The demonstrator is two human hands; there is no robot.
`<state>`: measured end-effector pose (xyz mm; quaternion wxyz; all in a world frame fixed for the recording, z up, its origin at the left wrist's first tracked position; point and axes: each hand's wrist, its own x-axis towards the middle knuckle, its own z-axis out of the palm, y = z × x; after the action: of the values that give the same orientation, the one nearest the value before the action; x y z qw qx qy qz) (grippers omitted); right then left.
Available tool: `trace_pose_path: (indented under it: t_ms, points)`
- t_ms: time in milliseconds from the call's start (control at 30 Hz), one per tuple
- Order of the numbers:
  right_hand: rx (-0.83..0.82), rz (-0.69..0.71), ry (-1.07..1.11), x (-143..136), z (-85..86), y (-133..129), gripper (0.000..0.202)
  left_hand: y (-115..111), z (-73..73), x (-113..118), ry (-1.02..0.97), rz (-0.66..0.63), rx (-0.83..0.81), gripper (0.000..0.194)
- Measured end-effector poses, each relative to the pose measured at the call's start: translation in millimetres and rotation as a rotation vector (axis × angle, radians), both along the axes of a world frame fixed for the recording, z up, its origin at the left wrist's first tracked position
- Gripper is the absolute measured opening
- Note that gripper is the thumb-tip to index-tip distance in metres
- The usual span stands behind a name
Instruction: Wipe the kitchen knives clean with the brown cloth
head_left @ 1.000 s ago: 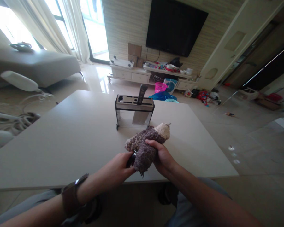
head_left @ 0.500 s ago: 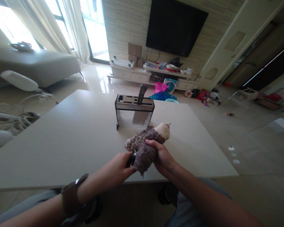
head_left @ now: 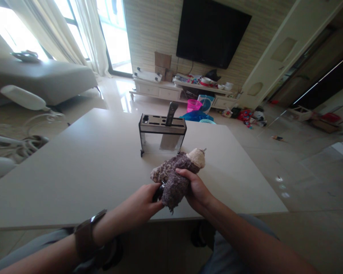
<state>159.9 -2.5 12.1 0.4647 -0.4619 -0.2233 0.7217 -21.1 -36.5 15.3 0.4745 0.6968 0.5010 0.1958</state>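
Unmoved, fuzzy cloth (head_left: 175, 184) lies clamped in the right hand (head_left: 199, 193), against the black handle (head_left: 158, 193) the left hand (head_left: 144, 201) grips.

Beyond the cloth (head_left: 175, 186), the knife rack (head_left: 162, 124) blocks straight ahead; tabletop (head_left: 103, 160) lies open either side.

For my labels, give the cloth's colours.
The cloth is purplish grey-brown, with a cream end and a mottled part; head view.

- A black television (head_left: 213, 34) was mounted on the far wall (head_left: 150, 34).
- Cardboard boxes (head_left: 162, 60) were stacked on the white cabinet (head_left: 150, 90).
- A pink basket (head_left: 194, 105) was set before the cabinet.
- Pale curtains (head_left: 93, 38) were hung at left.
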Motion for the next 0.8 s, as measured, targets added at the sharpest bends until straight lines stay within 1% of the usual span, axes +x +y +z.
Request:
trace_pose_path:
  t_ms: [200,600,800]
  points:
    - [-0.012,-0.003,0.000,0.2,1.5,-0.2,0.042,1.2,0.4,0.0,0.006,0.005,-0.010,0.032]
    - [-0.014,-0.002,-0.007,0.1,1.4,-0.9,0.038,0.7,2.8,0.2,0.026,0.003,-0.032,0.031]
    - [-0.014,-0.002,-0.007,0.1,0.2,-0.6,0.041,1.5,-0.5,-0.2,0.012,0.001,-0.016,0.032]
